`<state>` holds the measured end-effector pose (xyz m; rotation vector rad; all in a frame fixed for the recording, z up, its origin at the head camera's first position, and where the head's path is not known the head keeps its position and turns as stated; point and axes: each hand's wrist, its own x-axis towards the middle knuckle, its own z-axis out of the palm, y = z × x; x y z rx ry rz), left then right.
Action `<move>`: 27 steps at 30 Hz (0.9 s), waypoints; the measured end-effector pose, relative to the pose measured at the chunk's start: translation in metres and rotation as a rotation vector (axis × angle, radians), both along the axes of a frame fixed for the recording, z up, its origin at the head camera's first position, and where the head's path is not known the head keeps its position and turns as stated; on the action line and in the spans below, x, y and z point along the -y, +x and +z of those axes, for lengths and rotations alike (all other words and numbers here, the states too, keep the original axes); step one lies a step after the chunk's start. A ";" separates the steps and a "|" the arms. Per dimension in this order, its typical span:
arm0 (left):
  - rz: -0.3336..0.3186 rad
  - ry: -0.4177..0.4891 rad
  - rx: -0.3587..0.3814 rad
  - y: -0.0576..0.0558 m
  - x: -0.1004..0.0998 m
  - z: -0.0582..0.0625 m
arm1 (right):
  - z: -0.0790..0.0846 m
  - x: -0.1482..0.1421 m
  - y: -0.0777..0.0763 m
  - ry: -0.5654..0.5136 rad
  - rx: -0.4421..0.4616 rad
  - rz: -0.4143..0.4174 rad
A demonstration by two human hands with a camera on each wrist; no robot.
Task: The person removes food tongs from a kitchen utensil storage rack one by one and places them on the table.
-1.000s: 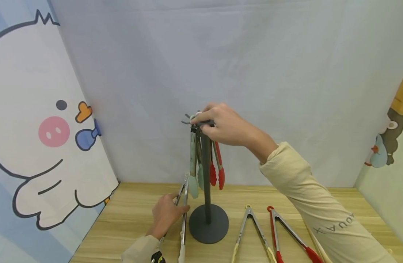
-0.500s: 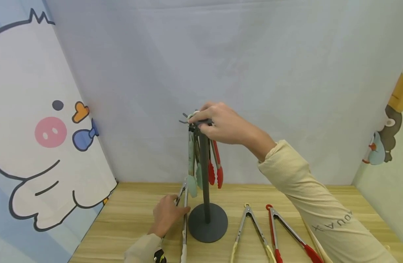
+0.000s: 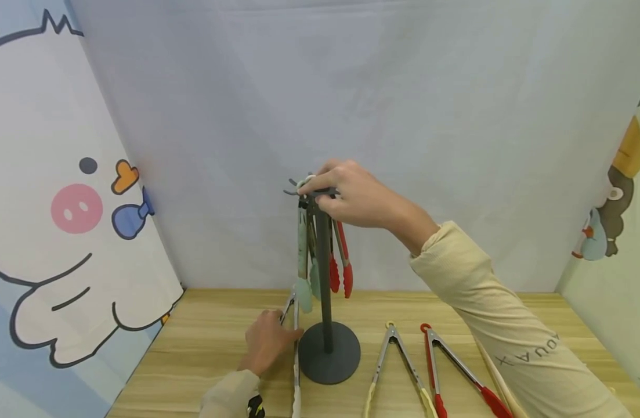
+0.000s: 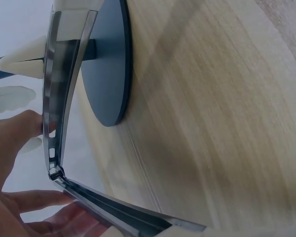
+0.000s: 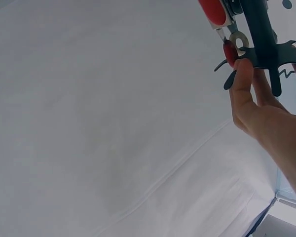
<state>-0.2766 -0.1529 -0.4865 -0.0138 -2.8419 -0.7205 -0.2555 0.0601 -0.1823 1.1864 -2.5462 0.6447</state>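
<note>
A dark grey stand holds hanging mint-green tongs on its left and red tongs behind its post. At its top, my right hand grips the hooked head, its thumb and fingers around the hooks in the right wrist view. My left hand holds metal tongs with pale tips, low beside the stand's round base. Its thumb is on one arm of these tongs and its fingers on the other, and the arms are spread wide.
Yellow-tipped tongs lie spread on the wooden table, right of the base. Further right lie red-tipped tongs. A pale, long thing shows partly under the right sleeve. A white cloth hangs behind.
The near end of the tongs in my left hand has swung slightly right, and that hand has edged toward the stand. My right hand keeps its hold on the stand's top.
</note>
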 end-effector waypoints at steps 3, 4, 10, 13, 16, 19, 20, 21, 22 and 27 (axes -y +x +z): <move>0.006 -0.010 -0.009 -0.001 0.000 -0.001 | 0.000 0.000 -0.001 0.000 -0.002 0.002; 0.008 -0.012 -0.010 -0.001 0.000 -0.002 | 0.000 -0.001 -0.001 -0.001 -0.003 0.002; 0.013 -0.030 -0.004 -0.002 -0.001 -0.004 | 0.000 -0.002 -0.001 -0.005 0.004 0.004; 0.009 -0.037 -0.005 -0.001 -0.001 -0.004 | -0.001 -0.002 -0.001 -0.001 0.004 0.003; 0.006 -0.043 0.001 -0.001 0.000 -0.005 | -0.001 -0.002 -0.001 0.000 0.005 0.002; 0.002 -0.047 0.007 -0.002 0.000 -0.007 | -0.001 -0.002 -0.001 -0.006 0.009 0.004; -0.001 -0.048 0.007 -0.002 0.000 -0.008 | -0.001 -0.002 -0.001 -0.009 0.012 0.004; -0.002 -0.051 0.007 -0.003 0.000 -0.009 | 0.000 -0.003 -0.001 -0.011 0.013 0.006; -0.004 -0.054 0.009 -0.003 0.000 -0.009 | 0.000 -0.003 -0.001 -0.013 0.015 0.006; -0.016 -0.070 0.011 -0.004 0.000 -0.011 | 0.001 -0.004 0.000 -0.015 0.025 0.011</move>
